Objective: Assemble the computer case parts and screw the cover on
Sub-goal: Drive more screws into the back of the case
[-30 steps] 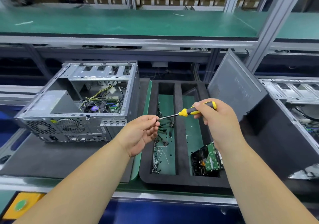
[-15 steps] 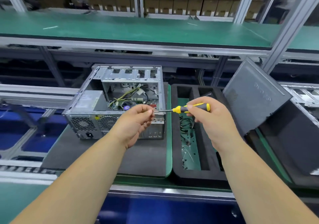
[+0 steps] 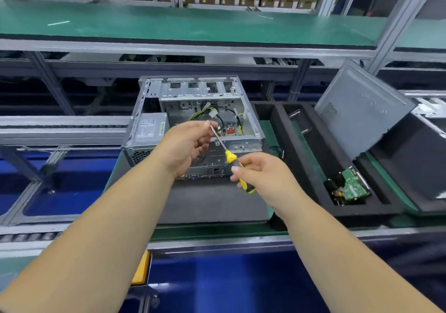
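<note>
An open grey computer case (image 3: 149, 129) lies on a dark foam mat (image 3: 217, 204), its inside with cables and a power supply facing up. My right hand (image 3: 263, 177) grips the yellow-and-black handle of a screwdriver (image 3: 230, 158) just in front of the case's rear panel. The shaft slants up and left, and my left hand (image 3: 185, 146) pinches its tip; whether a screw sits there I cannot tell. The grey side cover (image 3: 362, 112) leans upright to the right, beyond a black foam tray (image 3: 284, 129).
A hard drive with a green circuit board (image 3: 350, 188) lies in the tray's near right slot. A second open case (image 3: 432, 110) shows at the far right edge. A green shelf (image 3: 193, 25) runs above, roller rails (image 3: 60, 129) to the left.
The view has swung right to left, so the case now sits in the middle. The screwdriver has tilted from lying level to slanting, with my right hand lower and nearer to me.
</note>
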`<state>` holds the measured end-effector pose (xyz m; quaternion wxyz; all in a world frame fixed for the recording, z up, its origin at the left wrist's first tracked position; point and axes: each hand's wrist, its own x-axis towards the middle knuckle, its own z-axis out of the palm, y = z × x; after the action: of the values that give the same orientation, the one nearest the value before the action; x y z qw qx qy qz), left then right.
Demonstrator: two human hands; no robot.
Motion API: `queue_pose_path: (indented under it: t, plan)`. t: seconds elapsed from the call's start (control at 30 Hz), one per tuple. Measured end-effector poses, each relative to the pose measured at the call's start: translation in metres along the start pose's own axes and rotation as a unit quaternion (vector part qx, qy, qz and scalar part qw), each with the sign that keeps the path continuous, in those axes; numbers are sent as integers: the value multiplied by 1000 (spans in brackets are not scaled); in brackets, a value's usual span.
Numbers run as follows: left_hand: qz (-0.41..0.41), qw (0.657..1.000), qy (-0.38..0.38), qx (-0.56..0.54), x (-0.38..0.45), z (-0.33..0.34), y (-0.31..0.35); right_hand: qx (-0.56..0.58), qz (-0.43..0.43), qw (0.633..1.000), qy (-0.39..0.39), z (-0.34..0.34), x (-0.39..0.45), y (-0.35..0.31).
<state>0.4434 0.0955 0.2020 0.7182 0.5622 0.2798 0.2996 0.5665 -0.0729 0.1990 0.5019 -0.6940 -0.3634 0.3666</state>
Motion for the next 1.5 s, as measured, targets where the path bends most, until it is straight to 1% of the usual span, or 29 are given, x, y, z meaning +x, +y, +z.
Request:
queue_pose_path:
  t: [0.07,0.1,0.23,0.3,0.37,0.4,0.47,0.53,0.6,0.67,0.8,0.97,1.27,1.5]
  plan:
    - [8,996,20,91,4,-12,-3,16,21,999,18,13,-2,8]
    - [20,988,36,149,7,-19,-4,14,32,999,23,18,-2,12]
    - [82,939,67,328,16,-45,-1,20,71,996,43,39,-2,32]
    - [131,892,60,428,23,-55,2,25,93,994,48,49,-2,41]
    - [178,828,25,530,33,-62,3,32,111,992,51,58,-2,49]
    - [189,799,1,571,38,-65,3,31,118,991,51,61,-1,53]
    - [173,759,-54,626,46,-70,-1,25,131,990,51,69,-1,61]
    - [131,727,-105,666,53,-71,-7,20,145,988,49,75,1,68]
    - [96,692,-125,705,60,-71,-13,6,158,986,46,81,3,73]
    - [92,669,-120,728,64,-72,-16,-12,169,985,45,87,6,78]
    - [107,670,-101,727,65,-76,-21,-23,183,981,53,96,10,85]
    - [117,660,-107,735,70,-76,-24,-10,191,979,67,100,16,88]
    - [132,655,-101,737,73,-78,-26,-24,186,980,64,99,18,79]
    - [138,651,-104,739,74,-78,-27,-8,208,976,71,101,21,80]
